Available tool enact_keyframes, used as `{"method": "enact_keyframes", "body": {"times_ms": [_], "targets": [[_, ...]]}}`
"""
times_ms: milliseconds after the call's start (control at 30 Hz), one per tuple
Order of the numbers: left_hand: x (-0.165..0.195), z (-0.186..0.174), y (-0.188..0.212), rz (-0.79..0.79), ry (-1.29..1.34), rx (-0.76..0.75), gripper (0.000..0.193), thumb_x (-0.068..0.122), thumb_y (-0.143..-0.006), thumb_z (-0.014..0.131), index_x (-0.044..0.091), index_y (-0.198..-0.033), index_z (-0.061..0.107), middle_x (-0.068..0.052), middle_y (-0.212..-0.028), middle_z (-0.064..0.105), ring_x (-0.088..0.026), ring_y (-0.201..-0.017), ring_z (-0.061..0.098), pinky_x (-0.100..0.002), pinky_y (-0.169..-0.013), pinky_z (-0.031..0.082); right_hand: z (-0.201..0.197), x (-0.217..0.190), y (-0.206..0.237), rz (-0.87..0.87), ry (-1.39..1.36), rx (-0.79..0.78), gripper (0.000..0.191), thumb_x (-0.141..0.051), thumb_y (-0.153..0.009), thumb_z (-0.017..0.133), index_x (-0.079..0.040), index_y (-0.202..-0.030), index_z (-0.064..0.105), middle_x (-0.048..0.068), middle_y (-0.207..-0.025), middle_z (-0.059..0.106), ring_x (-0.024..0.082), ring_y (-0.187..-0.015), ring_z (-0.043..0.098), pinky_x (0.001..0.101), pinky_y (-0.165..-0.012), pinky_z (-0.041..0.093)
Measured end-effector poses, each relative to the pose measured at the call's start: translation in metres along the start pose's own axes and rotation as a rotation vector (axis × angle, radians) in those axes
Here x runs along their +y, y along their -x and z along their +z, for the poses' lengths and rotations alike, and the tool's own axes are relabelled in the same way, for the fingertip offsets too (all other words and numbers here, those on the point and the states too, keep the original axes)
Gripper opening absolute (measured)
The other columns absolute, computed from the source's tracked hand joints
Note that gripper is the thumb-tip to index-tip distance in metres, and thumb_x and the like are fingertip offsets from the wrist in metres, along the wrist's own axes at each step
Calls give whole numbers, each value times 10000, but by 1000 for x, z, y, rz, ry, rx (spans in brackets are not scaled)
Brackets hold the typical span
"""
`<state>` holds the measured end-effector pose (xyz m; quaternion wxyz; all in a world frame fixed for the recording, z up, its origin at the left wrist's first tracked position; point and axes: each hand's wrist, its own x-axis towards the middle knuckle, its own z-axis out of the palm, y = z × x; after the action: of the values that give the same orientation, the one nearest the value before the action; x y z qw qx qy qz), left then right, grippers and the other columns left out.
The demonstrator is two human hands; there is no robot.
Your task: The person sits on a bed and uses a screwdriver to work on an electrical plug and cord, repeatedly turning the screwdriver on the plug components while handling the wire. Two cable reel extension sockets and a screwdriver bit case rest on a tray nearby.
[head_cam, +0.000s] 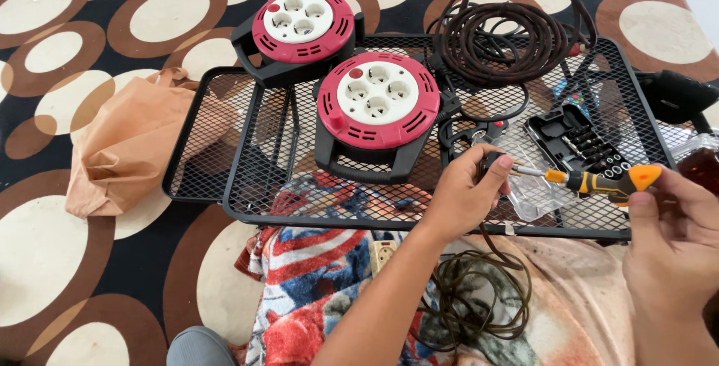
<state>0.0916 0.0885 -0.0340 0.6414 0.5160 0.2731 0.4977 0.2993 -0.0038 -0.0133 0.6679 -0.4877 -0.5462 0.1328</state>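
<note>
Nearest me, a loose coil of dark cable (pixel 472 299) lies on my lap, below the mesh tray (pixel 225 186) that serves as my desk. My left hand (pixel 464 194) is closed around a small black plug (pixel 492 162), holding it steady for the tool. My right hand (pixel 670 242) grips an orange screwdriver (pixel 599 181), its tip aimed at the plug. Two red cable reels (pixel 377 108) sit further back, beside a bit case (pixel 580 141).

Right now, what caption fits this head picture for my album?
Left hand holds a plug; right hand points a screwdriver at it.
</note>
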Motion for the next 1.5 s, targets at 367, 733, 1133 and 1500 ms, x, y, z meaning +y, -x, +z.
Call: {"method": "enact_keyframes", "body": {"times_ms": [367, 733, 1133, 1500], "targets": [[-1, 1, -3, 48, 65, 21, 307, 327, -1065, 576, 39, -1173, 574, 3, -815, 636, -37, -633, 502, -216, -554, 419, -13, -2, 8, -93, 218, -28, 105, 9, -1175, 617, 43, -1263, 664, 124, -1237, 595, 99, -875, 562, 163, -774, 447], [13, 10, -8, 97, -279, 56, 330, 333, -1041, 609, 26, -1164, 619, -15, -812, 688, -53, -676, 542, -242, -620, 453, -25, 9, -15, 160, -241, -19, 353, 7, -1053, 574, -15, -1404, 547, 102, -1348, 628, 159, -1234, 637, 309, -1139, 528], [27, 17, -8, 75, -252, 83, 386, 389, -1037, 615, 6, -1060, 652, -18, -760, 677, -63, -674, 557, -255, -609, 466, -39, 15, -15, -7, 206, -116, 172, 65, -1136, 617, 31, -1298, 569, 101, -1250, 547, 145, -1055, 574, 261, -983, 500], [26, 27, 1, 67, -260, 121, 367, 377, -1040, 600, 13, -1080, 633, -13, -758, 673, -62, -671, 571, -254, -622, 473, -22, 3, -11, 85, -8, 47, 182, -100, -1184, 512, -38, -1321, 615, 14, -1316, 619, 34, -950, 574, 177, -888, 453]]}}
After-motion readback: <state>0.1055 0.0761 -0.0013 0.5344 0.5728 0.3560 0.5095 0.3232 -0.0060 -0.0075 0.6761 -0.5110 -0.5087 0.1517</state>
